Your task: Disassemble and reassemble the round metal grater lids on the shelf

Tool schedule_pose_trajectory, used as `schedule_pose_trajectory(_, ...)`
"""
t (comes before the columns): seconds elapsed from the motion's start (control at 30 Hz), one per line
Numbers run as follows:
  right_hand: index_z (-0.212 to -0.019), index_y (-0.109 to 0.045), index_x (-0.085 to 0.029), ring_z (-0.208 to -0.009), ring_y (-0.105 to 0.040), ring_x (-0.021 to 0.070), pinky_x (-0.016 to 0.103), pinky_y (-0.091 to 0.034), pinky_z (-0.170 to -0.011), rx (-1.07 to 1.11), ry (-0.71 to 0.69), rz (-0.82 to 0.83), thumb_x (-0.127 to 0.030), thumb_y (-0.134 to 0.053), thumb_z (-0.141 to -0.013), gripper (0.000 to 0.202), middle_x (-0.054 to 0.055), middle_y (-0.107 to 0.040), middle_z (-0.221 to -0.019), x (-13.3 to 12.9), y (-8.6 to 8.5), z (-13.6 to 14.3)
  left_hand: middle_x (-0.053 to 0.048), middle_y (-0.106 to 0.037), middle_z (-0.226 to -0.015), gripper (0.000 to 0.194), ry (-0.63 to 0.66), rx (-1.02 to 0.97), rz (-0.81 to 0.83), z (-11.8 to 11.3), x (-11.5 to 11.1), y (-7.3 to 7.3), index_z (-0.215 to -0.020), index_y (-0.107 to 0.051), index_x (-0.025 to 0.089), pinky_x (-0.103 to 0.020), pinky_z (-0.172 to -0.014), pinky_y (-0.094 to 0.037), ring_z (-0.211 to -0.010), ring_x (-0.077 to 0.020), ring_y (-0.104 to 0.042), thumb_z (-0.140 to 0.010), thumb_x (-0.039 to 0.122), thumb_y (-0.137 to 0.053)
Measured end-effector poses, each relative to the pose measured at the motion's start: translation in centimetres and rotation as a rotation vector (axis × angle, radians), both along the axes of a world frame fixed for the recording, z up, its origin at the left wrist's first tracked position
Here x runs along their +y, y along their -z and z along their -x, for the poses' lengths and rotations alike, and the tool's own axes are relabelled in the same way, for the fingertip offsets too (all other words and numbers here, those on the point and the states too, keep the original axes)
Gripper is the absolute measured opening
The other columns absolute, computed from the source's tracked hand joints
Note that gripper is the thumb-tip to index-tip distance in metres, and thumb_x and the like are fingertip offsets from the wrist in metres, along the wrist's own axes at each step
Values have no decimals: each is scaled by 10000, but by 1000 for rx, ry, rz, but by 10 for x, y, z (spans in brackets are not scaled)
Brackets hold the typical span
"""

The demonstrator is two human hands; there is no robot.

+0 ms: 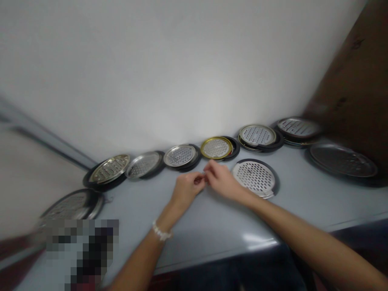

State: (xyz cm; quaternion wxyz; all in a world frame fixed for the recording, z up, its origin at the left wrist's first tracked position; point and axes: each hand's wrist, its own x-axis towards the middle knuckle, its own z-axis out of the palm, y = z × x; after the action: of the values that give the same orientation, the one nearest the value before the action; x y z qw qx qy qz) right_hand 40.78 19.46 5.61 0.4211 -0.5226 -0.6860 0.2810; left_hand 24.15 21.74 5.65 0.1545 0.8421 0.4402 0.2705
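My left hand (187, 189), with a white beaded bracelet (161, 232) on its wrist, meets my right hand (222, 180) above the grey table. Both are closed, fingertips pinched together on something too small and blurred to make out. Just right of my right hand lies a round perforated metal plate (254, 176) with a dark rim. Beyond the hands rests a gold-rimmed perforated plate (216, 148) on a black ring (235, 148). A silver perforated plate (180, 155) lies behind my left hand.
More round perforated plates line the back of the table (218, 226), including a silver one (144, 165), a stacked one (257, 135) and a dark one (342, 159). A pale wall (182, 72) rises behind; a brown panel (351, 89) stands right. The lower left is pixelated.
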Motion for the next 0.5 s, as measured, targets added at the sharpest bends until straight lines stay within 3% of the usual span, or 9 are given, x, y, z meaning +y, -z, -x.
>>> schedule_pose_trajectory(0.37, -968, -594, -184, -767, -644, 202, 275, -370, -668, -222, -69, -54, -120, -478, -931, 138, 65, -709, -834, -5, 0, 2, -50, -794, -812, 114, -121, -43, 14, 4, 1, -8, -852, -772, 176, -241, -679, -509, -710, -179, -731, -816, 154, -666)
schedule_pose_trajectory(0.5, -1016, -572, -189, -786, -654, 198, 271, -384, -684, -188, -62, -95, -152, -457, -970, 130, 69, -720, -882, -6, 2, 2, -50, -790, -788, 106, -119, -4, 9, 4, 2, -6, -840, -771, 179, -244, -664, -502, -687, -179, -723, -813, 156, -671)
